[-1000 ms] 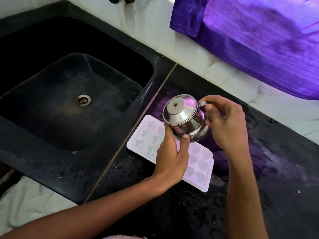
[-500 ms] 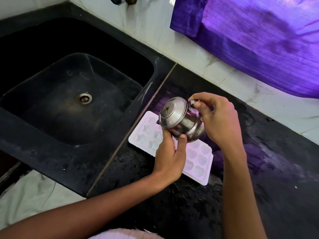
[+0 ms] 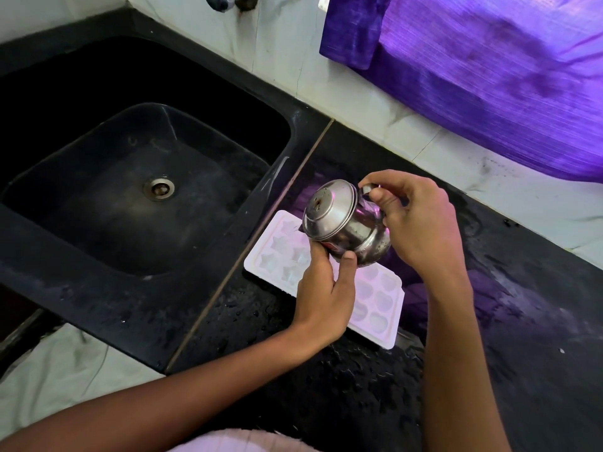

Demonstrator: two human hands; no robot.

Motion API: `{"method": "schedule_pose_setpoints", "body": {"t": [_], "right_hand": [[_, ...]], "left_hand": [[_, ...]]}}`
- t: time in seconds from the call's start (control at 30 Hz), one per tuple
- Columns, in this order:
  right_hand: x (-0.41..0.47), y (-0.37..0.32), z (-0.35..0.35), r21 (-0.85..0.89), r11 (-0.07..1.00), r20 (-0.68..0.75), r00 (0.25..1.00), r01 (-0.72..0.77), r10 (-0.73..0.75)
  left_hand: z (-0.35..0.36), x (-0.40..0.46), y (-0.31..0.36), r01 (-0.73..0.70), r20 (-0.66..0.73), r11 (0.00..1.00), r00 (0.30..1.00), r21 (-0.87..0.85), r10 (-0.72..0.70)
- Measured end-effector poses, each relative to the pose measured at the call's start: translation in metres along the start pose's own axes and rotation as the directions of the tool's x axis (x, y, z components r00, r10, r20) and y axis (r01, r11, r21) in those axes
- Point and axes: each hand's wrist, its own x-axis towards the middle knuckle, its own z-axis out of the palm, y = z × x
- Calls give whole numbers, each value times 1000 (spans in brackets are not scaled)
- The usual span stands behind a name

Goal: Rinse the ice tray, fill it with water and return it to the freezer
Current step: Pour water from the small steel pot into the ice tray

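1. A white ice tray (image 3: 375,301) lies flat on the wet black counter (image 3: 509,321), a little right of the frame's centre, just beside the seam that divides the counter from the sink surround. Its long side runs from the upper left toward the lower right.
2. The tray's moulds are star-shaped at the upper-left end and rounded at the lower-right end — whether they hold water cannot be told.
3. A small steel pot with a lid (image 3: 346,223) is held above the upper-left half of the tray, tipped so that the lid faces the upper left of the frame.
4. The left hand (image 3: 323,298) comes in from the lower left and supports the pot from below; its thumb is pressed to the pot's belly and its fingers are curled under it, mostly hidden.
5. The right hand (image 3: 421,223) comes in from the lower right — its thumb and fingertips are pinched on the pot's handle at the rim.
6. The black sink (image 3: 137,197) fills the left of the frame, with a round metal drain (image 3: 159,188) at its bottom.
7. A purple cloth (image 3: 489,76) hangs at the upper right against the pale wall.
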Motion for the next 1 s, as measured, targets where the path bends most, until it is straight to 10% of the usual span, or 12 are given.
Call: {"method": "schedule_pose_setpoints", "body": {"t": [1.0], "right_hand": [[-15,-8,14,9,997,72,995,73,-74]], "left_hand": [[3,-24,-3,-5,-160,998,987,-65,-6]]}}
